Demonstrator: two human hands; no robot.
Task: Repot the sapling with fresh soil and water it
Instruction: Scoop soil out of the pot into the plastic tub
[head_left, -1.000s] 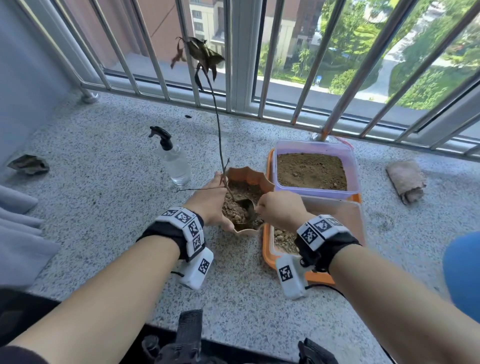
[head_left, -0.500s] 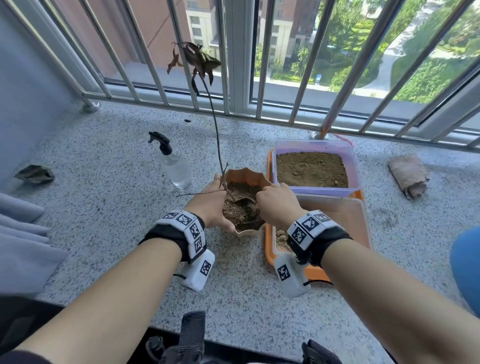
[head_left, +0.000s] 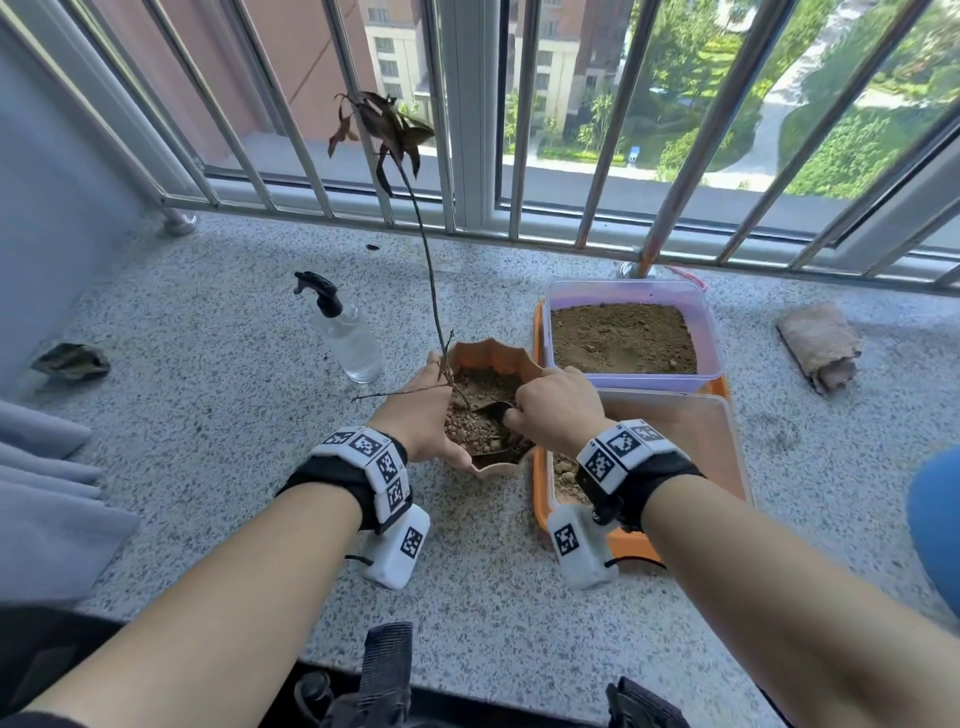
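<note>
A speckled stone ledge (head_left: 208, 415) filled the frame below the railing (head_left: 467, 130). Right of centre, an orange tray (head_left: 540, 467) held two tubs; the upper tub (head_left: 711, 332) was full of soil. At centre sat the pot (head_left: 488, 356), its thin sapling (head_left: 423, 244) rising toward upper centre. The left hand (head_left: 421, 415) cupped the pot's left side. The right hand (head_left: 558, 410) gripped a small scoop (head_left: 493, 410) in the pot's soil. A spray bottle (head_left: 345, 332) stood left of the pot.

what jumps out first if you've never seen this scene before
A tall thin sapling with withered brown leaves rises from an orange pot at the centre of the speckled ledge. The left hand grips the pot's side while the right hand works a small scoop in its gravelly soil.
</note>
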